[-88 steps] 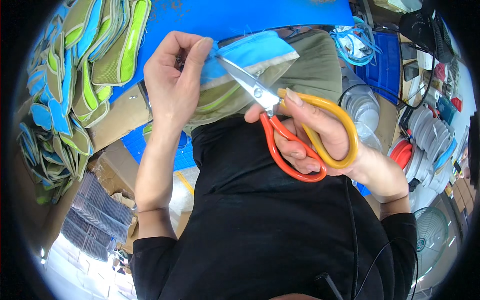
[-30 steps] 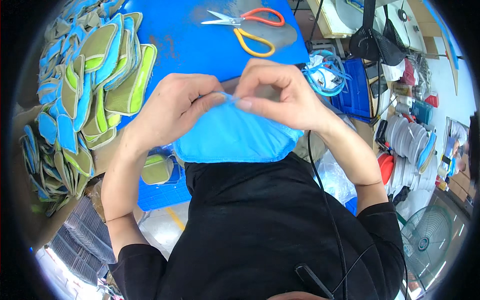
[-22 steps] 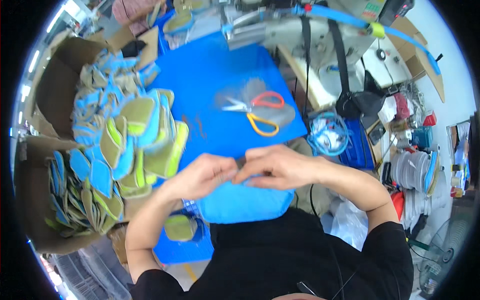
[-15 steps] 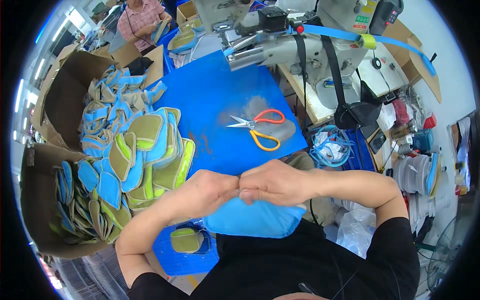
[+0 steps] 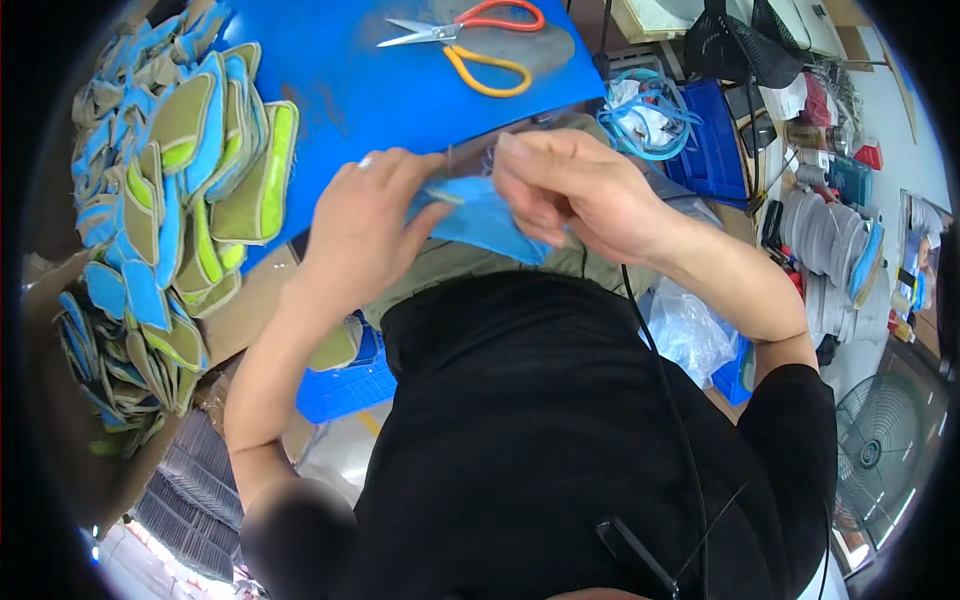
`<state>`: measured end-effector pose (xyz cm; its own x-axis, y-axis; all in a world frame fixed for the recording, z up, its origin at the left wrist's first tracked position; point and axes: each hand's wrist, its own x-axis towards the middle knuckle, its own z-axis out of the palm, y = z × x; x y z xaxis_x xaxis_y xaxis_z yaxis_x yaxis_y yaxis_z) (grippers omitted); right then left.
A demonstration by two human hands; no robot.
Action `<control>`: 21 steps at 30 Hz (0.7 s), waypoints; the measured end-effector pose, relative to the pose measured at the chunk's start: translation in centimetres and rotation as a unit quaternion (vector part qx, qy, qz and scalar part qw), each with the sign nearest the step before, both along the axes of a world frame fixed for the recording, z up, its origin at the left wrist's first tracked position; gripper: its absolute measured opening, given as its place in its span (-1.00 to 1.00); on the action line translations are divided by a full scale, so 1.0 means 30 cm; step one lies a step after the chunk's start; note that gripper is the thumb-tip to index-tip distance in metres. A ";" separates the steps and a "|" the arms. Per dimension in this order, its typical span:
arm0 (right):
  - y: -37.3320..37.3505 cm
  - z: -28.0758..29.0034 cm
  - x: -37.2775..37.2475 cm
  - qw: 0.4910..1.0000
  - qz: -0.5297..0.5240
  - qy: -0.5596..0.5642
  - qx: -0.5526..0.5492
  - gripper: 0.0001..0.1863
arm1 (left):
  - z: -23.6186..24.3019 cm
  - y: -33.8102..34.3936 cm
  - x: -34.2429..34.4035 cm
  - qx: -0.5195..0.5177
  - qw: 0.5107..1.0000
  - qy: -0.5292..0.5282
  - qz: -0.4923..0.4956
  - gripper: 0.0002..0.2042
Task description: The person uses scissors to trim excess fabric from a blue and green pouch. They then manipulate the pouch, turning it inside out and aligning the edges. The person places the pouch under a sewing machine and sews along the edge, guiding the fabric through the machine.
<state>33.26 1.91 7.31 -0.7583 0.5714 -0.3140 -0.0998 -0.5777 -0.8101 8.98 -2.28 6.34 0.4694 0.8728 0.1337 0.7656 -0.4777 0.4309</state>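
Observation:
A blue fabric piece (image 5: 480, 215) hangs between my hands, above my lap and just short of the blue table's edge. My left hand (image 5: 375, 205), with a ring on one finger, pinches its left end between thumb and fingers. At the right end my right hand (image 5: 580, 190) is curled closed over the fabric; motion blur hides part of its fingertips. On the table (image 5: 340, 50) lie scissors (image 5: 450, 33) with one red and one yellow handle, blades pointing left and apart. Blue, olive and lime padded fabric pieces (image 5: 180, 130) are heaped left of my left hand.
More pieces fill a cardboard box (image 5: 95, 480) at left. An olive piece (image 5: 335, 345) rests on a blue crate (image 5: 350, 390) below my left forearm. Right are a blue basket (image 5: 650, 115), a clear plastic bag (image 5: 690, 330), white rolls (image 5: 820, 230) and a fan (image 5: 872, 450).
The view has tipped downward, so the sewing machine and another person have left it. My hands, together before, are now apart, and the blue fabric piece is stretched between them.

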 end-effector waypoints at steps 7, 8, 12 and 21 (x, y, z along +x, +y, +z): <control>-0.018 -0.045 0.050 0.795 0.018 -0.221 0.565 -0.62 | -0.015 -0.033 0.008 -0.048 0.990 0.116 -0.065 -0.80; -0.036 -0.027 0.034 0.755 0.019 -0.198 0.624 -0.79 | 0.018 -0.031 0.007 -0.046 0.986 0.136 -0.088 -0.81; 0.037 0.047 0.114 0.684 0.088 -0.119 0.714 -0.90 | 0.149 -0.036 -0.042 0.018 0.992 0.098 -0.083 -0.75; 0.032 -0.027 0.191 0.977 -0.205 -0.027 0.058 -0.47 | -0.163 -0.054 -0.232 -0.113 0.972 0.072 0.194 -0.83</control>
<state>38.98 2.88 6.49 -0.4425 0.8573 -0.2631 -0.2581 -0.4027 -0.8782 2.03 -3.91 1.46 0.0985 0.9873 -0.1246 0.9291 -0.0464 0.3670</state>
